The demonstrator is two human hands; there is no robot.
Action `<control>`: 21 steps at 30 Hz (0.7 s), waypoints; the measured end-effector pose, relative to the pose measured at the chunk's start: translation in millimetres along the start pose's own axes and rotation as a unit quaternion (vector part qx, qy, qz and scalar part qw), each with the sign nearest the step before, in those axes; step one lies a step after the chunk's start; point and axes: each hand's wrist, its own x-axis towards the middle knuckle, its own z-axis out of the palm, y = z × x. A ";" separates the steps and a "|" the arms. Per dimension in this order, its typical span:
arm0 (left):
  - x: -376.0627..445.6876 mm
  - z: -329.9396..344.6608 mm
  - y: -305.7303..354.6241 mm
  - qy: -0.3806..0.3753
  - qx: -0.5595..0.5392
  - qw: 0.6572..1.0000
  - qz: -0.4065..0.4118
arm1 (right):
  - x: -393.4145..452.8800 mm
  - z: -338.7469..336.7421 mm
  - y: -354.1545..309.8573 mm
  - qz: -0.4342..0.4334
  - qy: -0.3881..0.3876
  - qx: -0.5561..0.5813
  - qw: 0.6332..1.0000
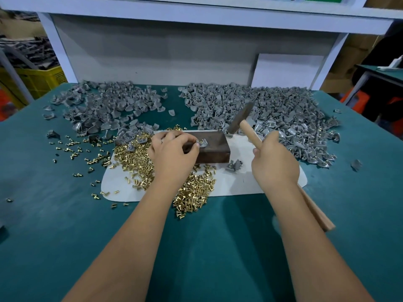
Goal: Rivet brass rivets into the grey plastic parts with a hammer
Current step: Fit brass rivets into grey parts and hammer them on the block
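Head view: my left hand [172, 149] pinches a grey plastic part [202, 143] with a brass rivet on top of the dark metal block [212, 147], while my right hand [273, 164] grips the wooden-handled hammer [241, 118], its head raised above and to the right of the block. I judge the strike comes next; it needs a square, short blow clear of my fingertips. Shiny brass rivets [189, 195] are heaped by the block; matte, curved parts are piled behind.

Block [209, 147] on mat [250, 182]; rivets [192, 197] left, part heaps [272, 110] behind.
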 end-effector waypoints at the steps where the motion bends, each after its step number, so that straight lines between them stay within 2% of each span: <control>1: 0.2 0.3 0.1 0.004 0.004 1.000 0.003 | -1.6 -3.4 -1.0 -0.022 0.011 0.024 0.999; 4: 1.2 0.5 0.3 0.015 0.007 1.000 0.011 | -10.1 -16.6 -8.2 -0.090 0.005 0.054 0.994; 8: 1.5 1.0 0.3 0.021 -0.005 1.000 0.007 | -16.9 -27.4 -19.5 -0.134 0.012 0.035 0.990; 12: 0.2 1.1 -1.5 0.030 -0.021 0.999 0.017 | -21.4 -31.7 -26.9 -0.145 0.032 0.031 0.988; 16: 2.1 1.6 -0.7 0.027 -0.013 1.000 0.006 | -20.5 -36.5 -28.0 -0.169 -0.001 -0.011 0.986; 21: 2.8 4.0 -2.1 0.033 -0.021 0.999 0.000 | -24.0 -31.8 -31.0 -0.166 0.051 -0.018 0.985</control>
